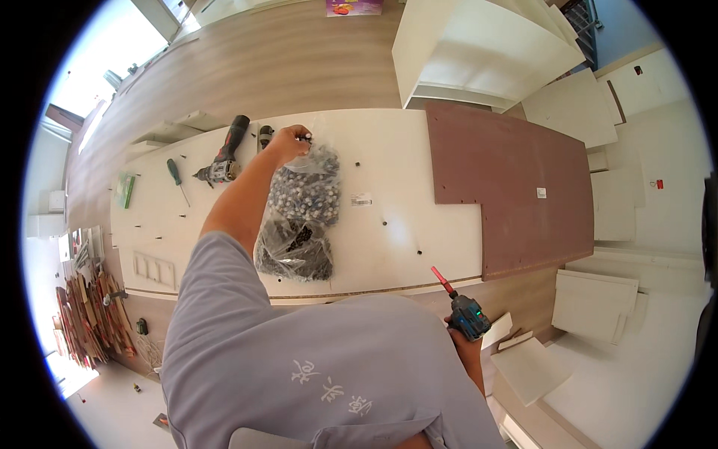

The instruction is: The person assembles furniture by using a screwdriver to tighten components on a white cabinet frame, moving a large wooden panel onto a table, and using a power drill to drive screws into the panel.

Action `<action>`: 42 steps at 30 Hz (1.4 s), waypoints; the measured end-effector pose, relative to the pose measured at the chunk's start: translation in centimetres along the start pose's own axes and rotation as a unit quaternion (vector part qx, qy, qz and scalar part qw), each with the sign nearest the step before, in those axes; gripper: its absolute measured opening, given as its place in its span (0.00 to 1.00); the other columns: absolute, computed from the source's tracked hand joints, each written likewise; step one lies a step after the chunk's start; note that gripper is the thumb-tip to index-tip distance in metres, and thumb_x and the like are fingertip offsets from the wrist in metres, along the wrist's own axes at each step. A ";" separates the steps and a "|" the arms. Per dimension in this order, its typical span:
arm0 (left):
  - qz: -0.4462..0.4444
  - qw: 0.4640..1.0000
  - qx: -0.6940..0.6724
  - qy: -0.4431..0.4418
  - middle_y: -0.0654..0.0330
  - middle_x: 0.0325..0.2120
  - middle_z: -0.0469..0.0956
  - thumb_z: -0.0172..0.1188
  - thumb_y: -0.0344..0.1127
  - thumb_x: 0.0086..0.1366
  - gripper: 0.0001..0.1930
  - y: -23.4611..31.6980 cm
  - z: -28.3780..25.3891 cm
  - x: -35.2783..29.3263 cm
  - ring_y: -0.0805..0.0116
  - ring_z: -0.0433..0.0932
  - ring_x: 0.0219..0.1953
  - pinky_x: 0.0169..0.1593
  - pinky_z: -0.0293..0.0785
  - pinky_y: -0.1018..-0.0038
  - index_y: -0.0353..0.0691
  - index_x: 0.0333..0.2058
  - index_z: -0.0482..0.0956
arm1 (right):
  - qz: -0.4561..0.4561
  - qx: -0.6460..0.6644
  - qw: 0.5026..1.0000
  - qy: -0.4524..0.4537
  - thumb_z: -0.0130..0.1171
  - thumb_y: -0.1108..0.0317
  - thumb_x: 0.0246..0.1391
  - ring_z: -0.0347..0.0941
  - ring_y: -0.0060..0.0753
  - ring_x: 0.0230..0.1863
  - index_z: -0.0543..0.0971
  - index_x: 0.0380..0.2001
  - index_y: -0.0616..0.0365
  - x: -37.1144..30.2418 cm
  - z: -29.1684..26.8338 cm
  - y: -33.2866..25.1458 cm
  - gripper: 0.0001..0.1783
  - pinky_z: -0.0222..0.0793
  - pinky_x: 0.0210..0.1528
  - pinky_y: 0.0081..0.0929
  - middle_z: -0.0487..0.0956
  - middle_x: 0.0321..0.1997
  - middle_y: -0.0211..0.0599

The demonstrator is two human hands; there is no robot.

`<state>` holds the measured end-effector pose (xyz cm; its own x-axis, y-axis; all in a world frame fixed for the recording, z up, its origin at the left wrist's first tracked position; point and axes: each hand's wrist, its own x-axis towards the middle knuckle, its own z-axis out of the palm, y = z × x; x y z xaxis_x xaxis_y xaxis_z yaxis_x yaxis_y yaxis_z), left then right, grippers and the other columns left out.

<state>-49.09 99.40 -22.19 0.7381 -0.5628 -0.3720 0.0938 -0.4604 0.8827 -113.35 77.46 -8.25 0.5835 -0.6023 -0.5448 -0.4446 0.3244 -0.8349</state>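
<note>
In the head view, the left hand [286,144] is at the top of a clear bag [303,196] full of small fittings [288,206]. Its fingers are curled almost closed, with a few dark and pale fittings at the tips; how many is too small to tell. The right hand [465,347], lower and well apart, is wrapped around the driver [470,320], whose red bit [443,280] points up and leftward; whether a finger rests on the trigger cannot be made out.

The step in hand looks like taking fittings from the bag. To do it well, the left hand should pinch lightly and lift only what the fingertips can control, since such small, loose pieces would likely spill and roll. Drawing straight up out of the mouth would keep the thin film from snagging. Meanwhile the right hand does best to keep the bit off the white panel [404,146] and the trigger untouched.

A second bag [295,254], with darker pieces, lies just nearer the body than the first, so care is needed not to mix the two. Left of the left hand are the drill [226,159] and, farther out, a screwdriver [174,172]; the elbow should pass clear of both.
</note>
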 end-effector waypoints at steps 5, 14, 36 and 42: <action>-0.013 0.955 -0.295 0.024 0.63 0.37 0.78 0.60 0.23 0.67 0.09 0.7 0.7 -1.8 0.70 0.82 0.42 0.45 0.84 0.72 0.41 0.43 0.78 | 0.005 -0.004 1.000 -0.010 0.62 0.83 0.50 0.79 0.28 0.44 0.75 0.57 0.59 0.6 -0.7 -0.3 0.29 0.76 0.47 0.28 0.84 0.48 0.39; 0.069 0.823 -0.563 0.022 0.58 0.47 0.77 0.54 0.18 0.67 0.09 -0.7 2.2 -6.1 0.61 0.81 0.48 0.47 0.86 0.69 0.42 0.39 0.74 | -0.005 0.001 1.000 -0.014 0.61 0.79 0.50 0.79 0.24 0.41 0.79 0.50 0.62 1.7 0.1 -1.7 0.21 0.76 0.45 0.25 0.84 0.44 0.35; -0.072 0.737 -0.672 0.026 0.64 0.34 0.69 0.52 0.60 0.76 0.22 11.1 33.2 -16.8 0.75 0.65 0.28 0.25 0.60 0.81 0.49 0.30 0.68 | -0.062 0.006 0.953 -0.297 0.69 0.79 0.50 0.81 0.28 0.48 0.79 0.56 0.60 17.6 -10.1 -10.0 0.28 0.78 0.49 0.30 0.86 0.47 0.37; -0.074 0.767 -0.636 0.031 0.61 0.34 0.71 0.52 0.57 0.77 0.22 13.1 39.4 -17.2 0.73 0.68 0.27 0.26 0.63 0.77 0.47 0.32 0.68 | -0.052 -0.053 0.939 -0.336 0.69 0.80 0.48 0.81 0.27 0.46 0.80 0.55 0.60 22.1 -14.4 -9.8 0.27 0.78 0.47 0.31 0.86 0.47 0.37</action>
<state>-86.92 76.01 -15.58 0.6832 -0.5175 -0.5152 0.7269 0.5490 0.4126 -105.89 50.46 -10.93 0.9083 -0.0198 -0.4178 -0.4065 0.1936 -0.8929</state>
